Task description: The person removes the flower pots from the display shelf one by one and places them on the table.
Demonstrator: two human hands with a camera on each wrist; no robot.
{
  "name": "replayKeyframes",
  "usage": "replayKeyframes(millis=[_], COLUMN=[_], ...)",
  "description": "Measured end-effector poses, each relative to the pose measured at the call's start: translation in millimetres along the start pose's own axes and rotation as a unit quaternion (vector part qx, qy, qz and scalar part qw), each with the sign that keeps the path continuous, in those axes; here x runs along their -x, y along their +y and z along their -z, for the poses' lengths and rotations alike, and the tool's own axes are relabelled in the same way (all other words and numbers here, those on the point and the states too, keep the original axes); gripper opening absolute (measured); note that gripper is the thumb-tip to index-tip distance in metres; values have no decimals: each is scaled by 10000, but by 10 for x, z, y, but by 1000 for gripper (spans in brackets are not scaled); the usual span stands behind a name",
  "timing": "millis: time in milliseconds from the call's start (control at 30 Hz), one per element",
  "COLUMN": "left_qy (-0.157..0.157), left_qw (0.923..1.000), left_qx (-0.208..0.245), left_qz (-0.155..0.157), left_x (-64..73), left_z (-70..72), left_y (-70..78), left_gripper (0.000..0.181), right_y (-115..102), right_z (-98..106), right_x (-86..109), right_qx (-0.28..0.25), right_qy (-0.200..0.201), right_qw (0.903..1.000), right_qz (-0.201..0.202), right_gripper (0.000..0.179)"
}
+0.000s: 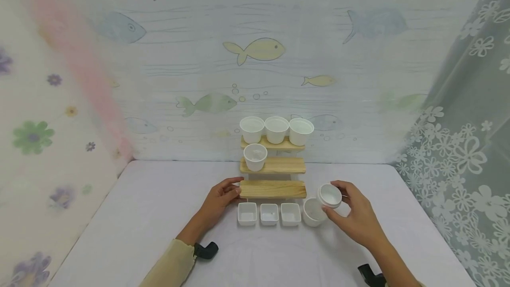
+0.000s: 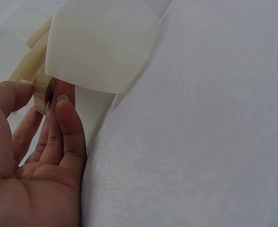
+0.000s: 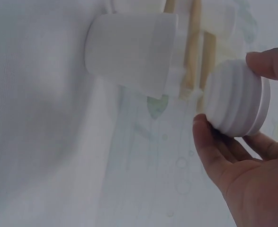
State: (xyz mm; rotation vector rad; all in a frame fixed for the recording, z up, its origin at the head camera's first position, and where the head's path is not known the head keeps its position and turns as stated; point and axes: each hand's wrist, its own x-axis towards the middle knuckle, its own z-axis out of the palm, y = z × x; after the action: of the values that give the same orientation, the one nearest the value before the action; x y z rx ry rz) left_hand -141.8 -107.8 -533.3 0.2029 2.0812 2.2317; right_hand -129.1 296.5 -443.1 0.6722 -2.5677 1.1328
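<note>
A three-tier stand with pale wooden steps [image 1: 272,189] stands on the table. My left hand [image 1: 217,202] pinches the left end of its lowest step, thumb against the wood [image 2: 40,97] in the left wrist view. My right hand [image 1: 356,216] holds a small white ribbed cup [image 1: 330,195] between thumb and fingers, right of the stand. The right wrist view shows the ribbed wall [image 3: 236,99] raised off the table. Just below and left of it, a larger plain white cup [image 1: 313,214] stands on the cloth, partly overlapped by the ribbed one.
Three white cups [image 1: 276,131] line the top step, and one more cup [image 1: 255,158] sits at the left of the middle step. Three square white dishes [image 1: 269,215] stand in a row before the stand. A fish-patterned curtain [image 1: 255,21] hangs behind the white tablecloth [image 1: 159,216].
</note>
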Motion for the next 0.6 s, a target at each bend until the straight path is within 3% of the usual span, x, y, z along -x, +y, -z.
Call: replayKeyframes(millis=[600], left_qy=[110], left_qw=[9993], left_qx=[-335], left_qz=[84], left_x=[4], left_z=[9], left_y=[12], left_gripper=[44], right_y=[111], right_z=[81], right_x=[39], right_qx=[76], right_qy=[-129], right_qw=[9998], right_qz=[-99], right_gripper=[67])
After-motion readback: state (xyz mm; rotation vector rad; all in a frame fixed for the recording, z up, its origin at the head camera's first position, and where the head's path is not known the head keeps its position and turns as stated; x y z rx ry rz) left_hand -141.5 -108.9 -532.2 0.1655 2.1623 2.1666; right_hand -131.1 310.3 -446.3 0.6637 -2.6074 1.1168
